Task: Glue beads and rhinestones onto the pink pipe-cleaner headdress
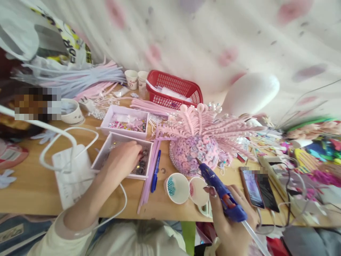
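Note:
In my right hand [231, 227] is a blue hot glue gun [222, 193], a clear glue stick out of its back end. Its nozzle points at a headpiece [191, 153] covered in small pink and lilac flowers, with pink feathery fronds [199, 121] fanning up from it. My left hand [124, 156] reaches down into a white box [106, 137] of small beads and gems; the fingers are curled and their tips are hidden. Behind that box stands a second white box [106, 124] with pink and coloured gems.
Paper cups of blue beads [181, 188] and pink beads [199, 192] stand near the front edge. A blue marker [156, 170] lies beside pipe cleaners [145, 195]. Further back is a red basket [176, 83]. A white cable [71, 142] loops on the left; phones [252, 186] lie at right.

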`<state>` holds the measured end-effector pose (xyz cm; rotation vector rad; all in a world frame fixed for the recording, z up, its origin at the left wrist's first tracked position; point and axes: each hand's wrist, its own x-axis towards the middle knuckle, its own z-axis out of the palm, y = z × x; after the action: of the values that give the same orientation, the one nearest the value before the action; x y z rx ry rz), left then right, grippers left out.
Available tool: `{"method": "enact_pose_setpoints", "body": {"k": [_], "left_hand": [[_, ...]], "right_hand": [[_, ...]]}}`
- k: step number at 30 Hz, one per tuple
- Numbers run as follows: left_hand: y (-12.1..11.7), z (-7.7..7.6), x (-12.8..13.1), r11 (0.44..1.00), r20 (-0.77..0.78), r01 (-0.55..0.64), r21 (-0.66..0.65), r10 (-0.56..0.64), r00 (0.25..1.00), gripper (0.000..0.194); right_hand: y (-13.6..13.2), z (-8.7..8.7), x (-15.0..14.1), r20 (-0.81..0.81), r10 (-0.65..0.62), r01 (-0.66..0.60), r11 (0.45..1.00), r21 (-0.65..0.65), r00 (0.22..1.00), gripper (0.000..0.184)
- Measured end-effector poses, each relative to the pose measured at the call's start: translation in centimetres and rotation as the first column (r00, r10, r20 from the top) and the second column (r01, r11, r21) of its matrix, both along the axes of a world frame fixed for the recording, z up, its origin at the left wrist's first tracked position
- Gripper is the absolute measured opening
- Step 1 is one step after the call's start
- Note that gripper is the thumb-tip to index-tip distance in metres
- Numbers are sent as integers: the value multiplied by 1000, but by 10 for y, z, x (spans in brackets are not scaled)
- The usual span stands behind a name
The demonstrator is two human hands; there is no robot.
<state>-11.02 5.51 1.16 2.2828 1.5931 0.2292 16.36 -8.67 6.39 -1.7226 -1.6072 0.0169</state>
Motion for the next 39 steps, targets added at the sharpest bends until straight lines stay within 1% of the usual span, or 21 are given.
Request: {"method": "enact_pose_setpoints", "body": {"k": [3, 5, 8, 10, 18, 21, 25, 28, 30, 33, 36, 39], "left_hand": [[3, -4, -1, 1000, 33, 17, -1, -17, 999, 21], [3, -9, -2, 1000, 29, 28, 11, -29, 999, 21], [3, -15, -4, 998, 5, 56, 26, -56, 998, 19], [2, -17, -5, 997, 25, 69, 42, -71, 997, 17], [-3, -15, -12, 990, 135, 74, 121, -90, 987, 23], [-6, -14, -16, 986, 193, 40, 164, -72, 978, 24], [-10, -7, -17, 991, 209, -18, 131, -10, 978, 21], [-12, 1, -14, 998, 227, -25, 64, 10, 974, 25], [-14, 8, -10, 998, 261, -45, 43, 32, 965, 27], [-20, 21, -4, 992, 351, -94, 84, 59, 934, 26], [-28, 36, 1, 976, 439, -125, 176, 35, 898, 23], [-35, 47, 8, 961, 514, -143, 237, 1, 858, 17]], "right_hand": [[2, -1, 2, 47, 14, -13, 1000, -11, 999, 26], [4, -2, 3, 67, 13, -12, 1000, -14, 998, 25], [7, -4, 2, 88, 2, -1, 1000, -17, 996, 27], [9, -3, 1, 98, -15, 17, 1000, -21, 995, 30], [15, -5, 1, 127, -4, 7, 1000, -24, 992, 35], [14, -8, 3, 127, -14, 18, 999, -28, 992, 34], [14, -13, 4, 82, -41, 44, 999, -32, 996, 33], [13, -15, 5, 68, -47, 50, 998, -39, 997, 35], [12, -16, 6, 62, -42, 45, 998, -50, 997, 36], [11, -14, 7, 77, -27, 33, 997, -76, 997, 35], [11, -10, 7, 81, -5, 13, 995, -99, 997, 35], [10, -7, 7, -12, 45, -46, 991, -127, 999, 33]]}}
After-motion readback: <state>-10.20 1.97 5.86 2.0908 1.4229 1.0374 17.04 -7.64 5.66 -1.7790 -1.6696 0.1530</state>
